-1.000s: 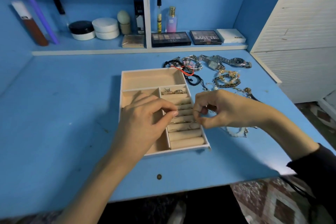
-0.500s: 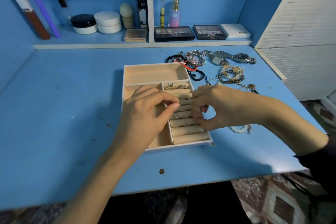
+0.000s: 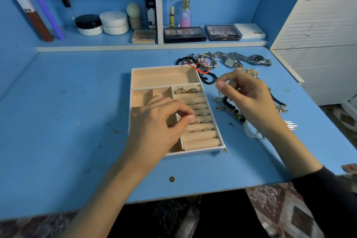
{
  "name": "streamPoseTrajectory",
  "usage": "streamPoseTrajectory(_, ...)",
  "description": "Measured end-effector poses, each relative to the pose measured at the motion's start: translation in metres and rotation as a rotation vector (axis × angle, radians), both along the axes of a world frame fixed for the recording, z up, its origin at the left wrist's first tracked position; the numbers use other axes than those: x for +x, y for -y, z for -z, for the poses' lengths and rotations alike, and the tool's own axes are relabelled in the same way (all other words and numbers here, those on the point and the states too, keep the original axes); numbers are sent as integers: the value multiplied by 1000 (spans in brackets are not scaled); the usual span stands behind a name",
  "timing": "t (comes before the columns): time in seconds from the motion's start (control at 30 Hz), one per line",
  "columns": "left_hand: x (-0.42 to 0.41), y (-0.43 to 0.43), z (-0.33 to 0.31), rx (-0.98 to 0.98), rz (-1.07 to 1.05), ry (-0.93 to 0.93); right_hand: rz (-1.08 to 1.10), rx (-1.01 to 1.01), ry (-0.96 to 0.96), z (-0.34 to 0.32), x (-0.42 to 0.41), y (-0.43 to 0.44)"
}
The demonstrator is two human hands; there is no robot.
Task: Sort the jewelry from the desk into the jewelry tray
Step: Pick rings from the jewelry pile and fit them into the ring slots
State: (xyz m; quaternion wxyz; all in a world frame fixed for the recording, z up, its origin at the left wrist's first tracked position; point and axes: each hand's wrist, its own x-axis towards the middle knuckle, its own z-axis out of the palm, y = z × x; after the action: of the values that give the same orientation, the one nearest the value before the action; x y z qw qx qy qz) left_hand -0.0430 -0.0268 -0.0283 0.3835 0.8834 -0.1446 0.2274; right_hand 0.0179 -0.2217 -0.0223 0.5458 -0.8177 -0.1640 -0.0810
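The beige jewelry tray (image 3: pixel 164 68) lies in the middle of the blue desk (image 3: pixel 67 112). Several thin rings (image 3: pixel 201 114) sit in its ring rolls on the right, and two larger rings (image 3: pixel 187 90) lie above them. My left hand (image 3: pixel 158 123) is over the tray, with thumb and forefinger pinched together on a small ring at the rolls; the fingers mostly hide the ring. Over the jewelry pile (image 3: pixel 228 102) right of the tray hovers my right hand (image 3: pixel 247 96), its fingers loosely curled with nothing visible in them. Two watches (image 3: pixel 257 59) lie at the pile's far end.
A low shelf (image 3: pixel 135 47) at the back holds cosmetic jars, bottles and palettes. A white slatted cabinet (image 3: pixel 318 35) stands against the desk's right side. A black and white bead bracelet (image 3: pixel 249 131) lies near my right wrist. The desk's front edge is close to me.
My right hand has left the ring rolls and moved right and back, over the jewelry pile. My left hand has stayed at the ring rolls.
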Motion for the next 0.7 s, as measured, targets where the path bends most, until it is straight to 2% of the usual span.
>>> streamPoseTrajectory(0.13, -9, 7, 1, 46, 42, -16, 164, 168, 103, 11, -2, -5)
streamPoseTrajectory(0.7, -11, 6, -5, 389, 216, -41, 137, 99, 164, 16, -8, -5)
